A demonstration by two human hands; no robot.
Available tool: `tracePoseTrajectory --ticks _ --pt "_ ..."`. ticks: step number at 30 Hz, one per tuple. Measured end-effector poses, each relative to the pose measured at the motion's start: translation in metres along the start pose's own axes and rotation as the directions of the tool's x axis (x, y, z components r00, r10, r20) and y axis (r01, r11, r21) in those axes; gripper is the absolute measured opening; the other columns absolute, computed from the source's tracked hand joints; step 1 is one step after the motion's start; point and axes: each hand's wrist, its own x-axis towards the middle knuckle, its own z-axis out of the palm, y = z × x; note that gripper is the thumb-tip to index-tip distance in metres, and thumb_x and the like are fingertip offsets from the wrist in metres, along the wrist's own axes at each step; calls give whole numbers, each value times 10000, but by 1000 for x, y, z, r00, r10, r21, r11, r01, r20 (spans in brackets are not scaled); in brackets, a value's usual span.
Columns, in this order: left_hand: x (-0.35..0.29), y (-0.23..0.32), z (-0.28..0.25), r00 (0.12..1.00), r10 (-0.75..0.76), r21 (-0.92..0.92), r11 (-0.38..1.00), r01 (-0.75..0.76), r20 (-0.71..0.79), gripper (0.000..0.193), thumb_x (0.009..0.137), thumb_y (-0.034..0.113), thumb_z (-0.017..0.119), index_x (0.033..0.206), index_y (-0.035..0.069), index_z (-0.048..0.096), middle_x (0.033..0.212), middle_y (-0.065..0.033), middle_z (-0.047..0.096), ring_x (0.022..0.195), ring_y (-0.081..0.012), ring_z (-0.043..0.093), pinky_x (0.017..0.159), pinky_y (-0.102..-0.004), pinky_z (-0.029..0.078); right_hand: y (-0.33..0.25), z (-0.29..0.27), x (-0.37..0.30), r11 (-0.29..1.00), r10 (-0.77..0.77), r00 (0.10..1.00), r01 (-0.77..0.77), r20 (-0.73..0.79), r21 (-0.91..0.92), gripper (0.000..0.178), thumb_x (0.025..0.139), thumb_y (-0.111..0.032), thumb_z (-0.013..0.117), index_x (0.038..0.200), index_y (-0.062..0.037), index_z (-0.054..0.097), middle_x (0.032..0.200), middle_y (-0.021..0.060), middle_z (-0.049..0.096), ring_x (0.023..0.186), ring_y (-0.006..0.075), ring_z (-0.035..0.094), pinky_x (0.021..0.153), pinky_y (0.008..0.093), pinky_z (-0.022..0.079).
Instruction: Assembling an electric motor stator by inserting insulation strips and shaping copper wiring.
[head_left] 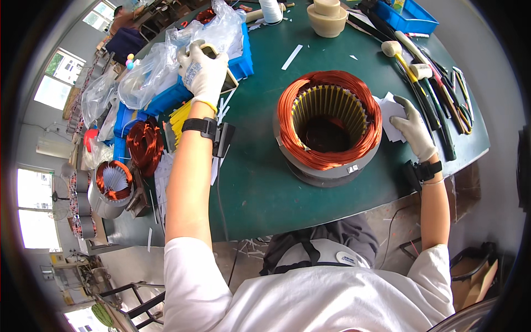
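Observation:
A stator (329,119) stands upright mid-table, with a thick ring of copper windings around its top and yellow liners in its slots. My right hand (415,130), in a white glove with grey fingertips, is closed on white insulation paper pieces (390,124) beside the stator's right side. At the far left, my gloved left hand (204,72) has its fingers curled at a pale-rimmed, dark-centred thing that I cannot make out. That hand is next to clear plastic bags (155,74) and a blue bin (240,63).
Mallets (409,61) and long-handled tools line the right side of the green table (249,188). Copper coils (145,146), a smaller stator (113,185) and yellow strips (180,122) lie at the left. A blue tray (406,19), beige bowls (327,22) and white thread (271,11) stand at the back.

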Motion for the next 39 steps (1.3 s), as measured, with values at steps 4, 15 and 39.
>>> tracePoseTrajectory --ticks 4,15,39 --pt "4 -1 0 999 15 24 1000 -16 30 608 692 352 789 1230 139 602 1414 -191 433 1193 -436 539 991 -485 486 -3 1 -2 1000 -10 1000 10 -4 -7 630 810 -96 620 1397 63 454 1215 163 592 1066 201 581 972 278 455" --pt "11 -8 1 990 -14 -20 1000 17 141 713 703 402 799 1335 175 559 1466 -211 379 1291 -436 451 1039 -507 443 7 0 0 1000 29 999 -29 18 10 622 823 -125 636 1397 42 463 1167 132 609 976 156 590 849 271 493" --pt "-175 -14 -75 760 -95 -648 462 606 643 424 968 164 625 1339 -18 527 1209 -65 563 1091 -138 530 1002 -283 413 -12 -26 -22 727 -225 973 141 -39 -672 593 815 -242 734 1362 -111 545 1314 242 545 1205 420 549 1020 481 451"
